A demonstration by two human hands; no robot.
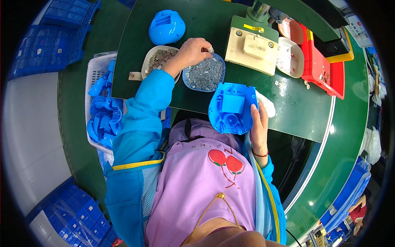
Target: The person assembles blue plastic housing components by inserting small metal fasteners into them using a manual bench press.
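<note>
Pinching over the far rim of the shallow blue bowl of small silvery screws (204,74), the left hand (190,52) has its fingertips clenched on what looks like a single screw, while the right hand (259,123) grasps the open blue moulded plastic shell (230,109) by its right edge, just at the bowl's 5 o'clock. Judging by this, a fastener is being fetched, and seating it would call for a steady shell; the beige block fixture (252,45) at 2 o'clock and white dish of metal bits (158,59) at 9 o'clock crowd the reach.
</note>
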